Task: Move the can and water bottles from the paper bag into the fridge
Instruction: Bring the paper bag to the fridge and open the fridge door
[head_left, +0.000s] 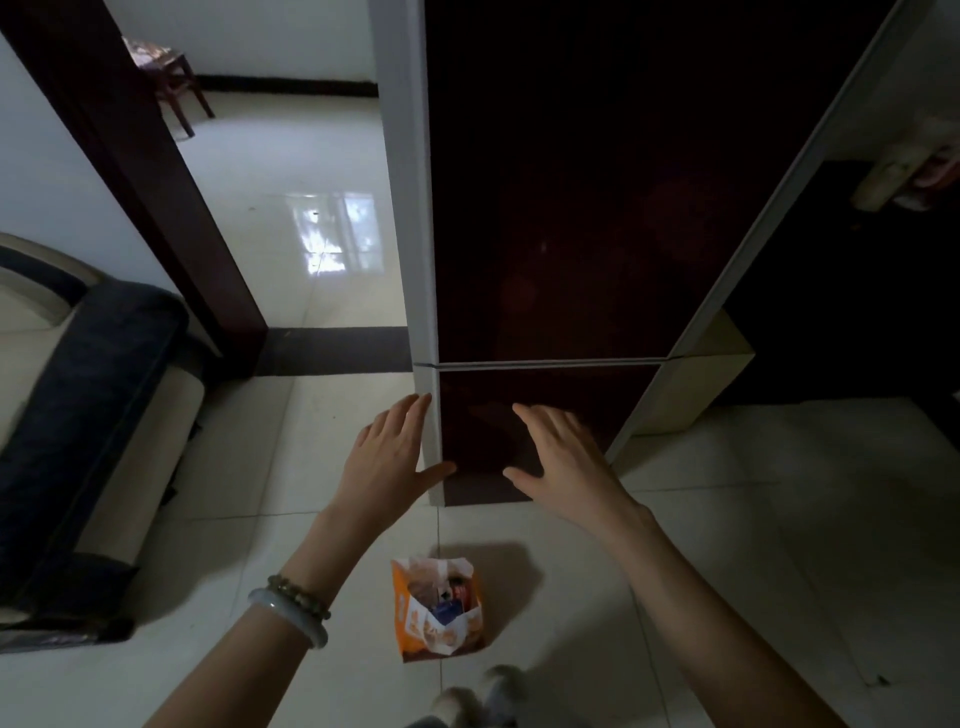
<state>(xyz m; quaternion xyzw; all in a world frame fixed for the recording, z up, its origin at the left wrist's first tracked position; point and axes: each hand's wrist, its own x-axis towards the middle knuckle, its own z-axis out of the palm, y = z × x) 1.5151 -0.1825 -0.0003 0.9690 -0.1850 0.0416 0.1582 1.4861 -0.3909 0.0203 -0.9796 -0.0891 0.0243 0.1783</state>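
A tall fridge (571, 208) with dark red doors and white sides stands in front of me, both doors closed. An orange and white paper bag (439, 608) stands open on the floor tiles below my arms; a red can top (460, 592) and blue-labelled items show inside it. My left hand (392, 457) is open, fingers along the fridge's left front edge beside the lower door. My right hand (563, 457) is open, fingers spread in front of the lower door. Neither hand holds anything.
A sofa with a dark cushion (78, 415) stands at the left. A dark door frame (156, 182) opens to another room with a wooden stool (166, 78). A dark cabinet (857, 312) stands right of the fridge. My feet (478, 696) are just behind the bag.
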